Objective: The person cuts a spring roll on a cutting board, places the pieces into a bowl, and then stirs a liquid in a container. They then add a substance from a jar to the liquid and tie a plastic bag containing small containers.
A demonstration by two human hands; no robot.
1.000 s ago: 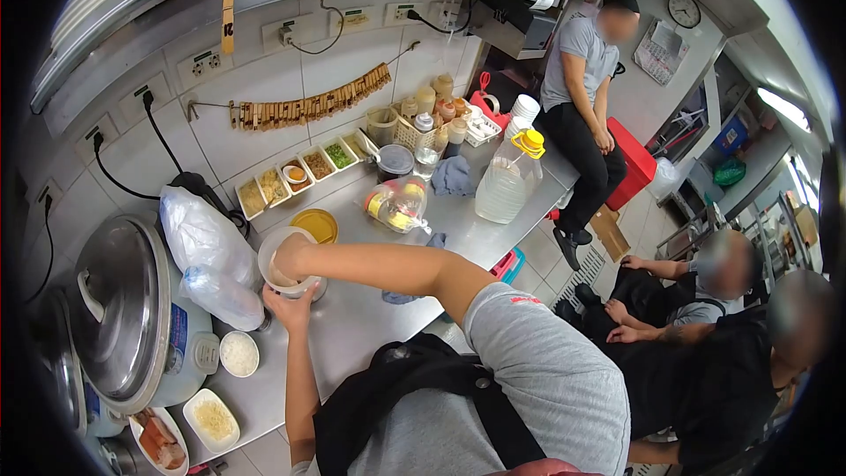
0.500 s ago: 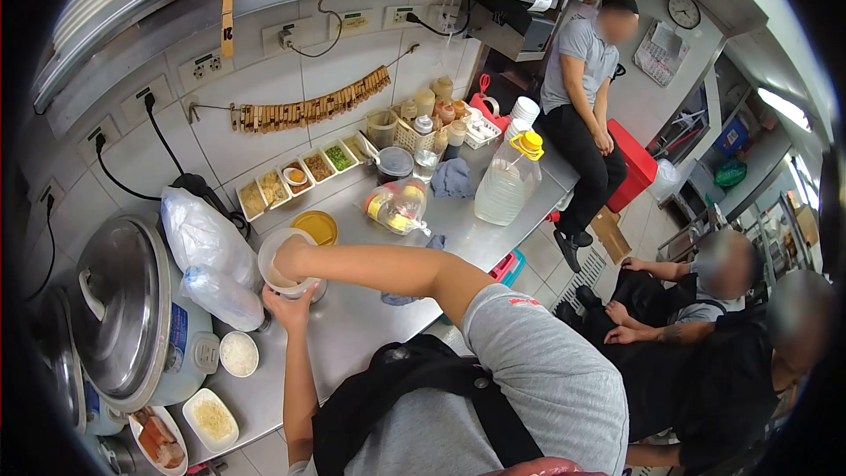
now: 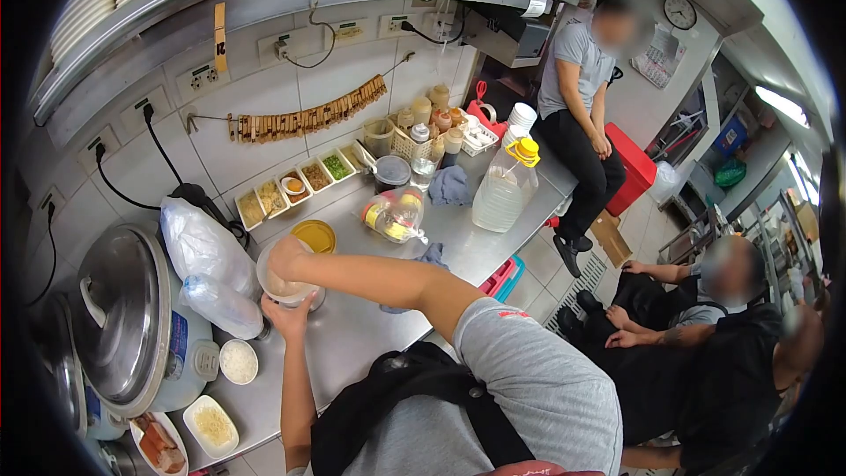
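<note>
A steel counter [image 3: 352, 330] lines a tiled wall [image 3: 256, 157], with 1 clock [image 3: 679, 11] and, seemingly, racks [image 3: 790, 231] beyond.

1. "21", apparently: on the single peg [image 3: 220, 36], above the peg row [image 3: 308, 113].
2. Clock [image 3: 679, 11], right of the peg row: numerals too small.
3. Calendar [image 3: 658, 58], also right: print illegible.

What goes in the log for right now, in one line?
left hand: holding tub | right hand: inside tub, fingers hidden | beside tub: round yellow item | nearby: white bowl, plastic bags
</note>
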